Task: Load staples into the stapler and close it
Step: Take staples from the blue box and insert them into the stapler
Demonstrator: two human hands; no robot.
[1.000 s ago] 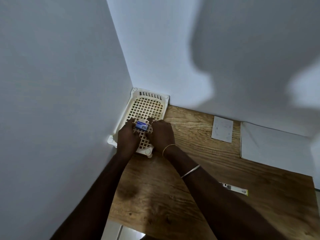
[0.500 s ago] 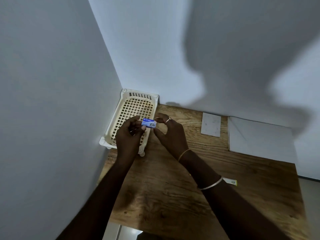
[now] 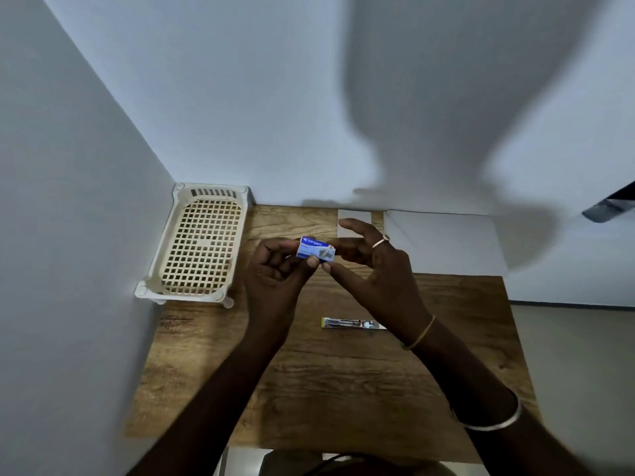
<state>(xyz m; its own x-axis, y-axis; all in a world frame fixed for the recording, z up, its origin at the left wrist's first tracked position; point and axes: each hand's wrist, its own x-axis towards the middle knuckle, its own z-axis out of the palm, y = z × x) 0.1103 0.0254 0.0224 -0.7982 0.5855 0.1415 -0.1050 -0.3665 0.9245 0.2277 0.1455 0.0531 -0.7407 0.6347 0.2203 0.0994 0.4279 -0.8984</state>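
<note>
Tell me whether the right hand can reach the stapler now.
Probably yes: the stapler lies on the table close under the right hand, nothing between them. It pinches the staple box, though, which the left hand also holds.

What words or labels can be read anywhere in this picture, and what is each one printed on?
"kangaro": white letters on the blue band of the staple box.
Smaller print on the rest of that box: too blurred to read.
Stapler: any marks on it are too small to read.
Large white sheet by the wall: no writing shows.
</note>
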